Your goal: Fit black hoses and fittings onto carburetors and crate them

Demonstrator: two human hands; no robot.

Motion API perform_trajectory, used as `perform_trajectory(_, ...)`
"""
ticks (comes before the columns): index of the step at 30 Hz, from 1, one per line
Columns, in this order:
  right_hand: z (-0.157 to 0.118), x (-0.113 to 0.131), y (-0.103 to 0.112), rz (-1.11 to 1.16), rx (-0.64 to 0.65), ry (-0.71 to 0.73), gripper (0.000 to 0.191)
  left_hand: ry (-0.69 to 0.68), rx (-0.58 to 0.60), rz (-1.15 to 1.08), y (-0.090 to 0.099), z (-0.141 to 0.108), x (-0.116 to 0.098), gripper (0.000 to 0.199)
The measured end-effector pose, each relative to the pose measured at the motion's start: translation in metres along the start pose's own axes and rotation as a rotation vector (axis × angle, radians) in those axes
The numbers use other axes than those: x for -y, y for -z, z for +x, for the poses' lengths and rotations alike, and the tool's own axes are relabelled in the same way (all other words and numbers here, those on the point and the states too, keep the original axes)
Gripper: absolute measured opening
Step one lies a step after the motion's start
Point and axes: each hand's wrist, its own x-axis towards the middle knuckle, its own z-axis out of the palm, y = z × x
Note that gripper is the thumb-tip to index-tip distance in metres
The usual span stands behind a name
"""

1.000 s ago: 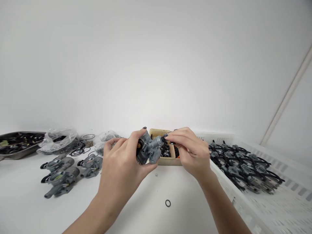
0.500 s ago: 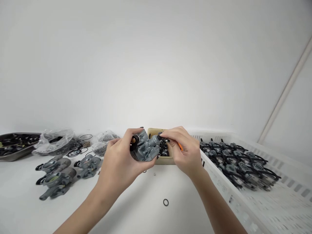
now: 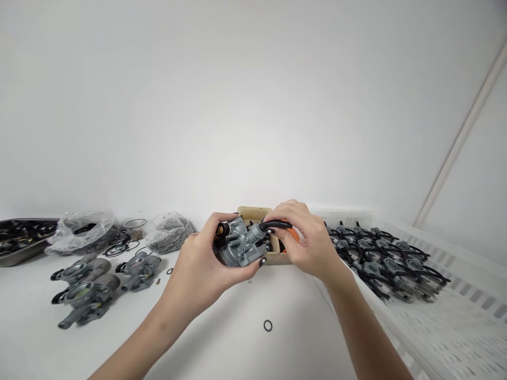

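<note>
My left hand (image 3: 202, 258) is shut around a grey die-cast carburetor (image 3: 241, 244), whose brass-tipped end points left. My right hand (image 3: 309, 237) pinches a curved black rubber hose (image 3: 279, 225), which runs from the carburetor's metal spigot toward my right fingers. An orange part (image 3: 292, 230) shows behind those fingers, partly hidden, so I cannot tell what it is. Directly behind my hands stands a tan box (image 3: 253, 212) holding dark parts, mostly hidden by the carburetor.
A white slotted crate (image 3: 435, 264) at right holds several hosed carburetors in rows. Several carburetors (image 3: 87, 287) lie on the white table (image 3: 237, 301) at left, behind them plastic bags (image 3: 169, 233) of small parts and a metal tray (image 3: 24, 235). A black O-ring (image 3: 268, 325) lies in front.
A black hose now shows clearly at the carburetor's spigot, held by my right fingers. The carburetor has turned slightly, and my hands sit closer together. The view has shifted a little.
</note>
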Motion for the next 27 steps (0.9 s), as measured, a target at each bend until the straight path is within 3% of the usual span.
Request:
perform_trajectory(11,0.000,0.003,-0.003,-0.039,0.054,-0.011,0.032,0.060,0.071,0.003,0.001,0.001,0.003,0.056)
perform_trajectory(16,0.000,0.002,-0.006,-0.004,0.113,-0.129,0.029,0.154,0.085,-0.109,-0.003,0.006,0.008,0.056)
perform_trajectory(19,0.000,-0.007,-0.014,0.149,0.124,-0.298,0.024,0.296,0.170,-0.330,-0.011,0.014,0.020,0.061)
perform_trajectory(22,-0.002,-0.021,-0.022,0.441,0.067,-0.424,0.033,0.424,0.201,-0.560,-0.021,0.020,0.034,0.060)
perform_trajectory(27,-0.002,-0.035,-0.024,0.646,-0.002,-0.565,0.033,0.495,0.195,-0.746,-0.027,0.020,0.042,0.051)
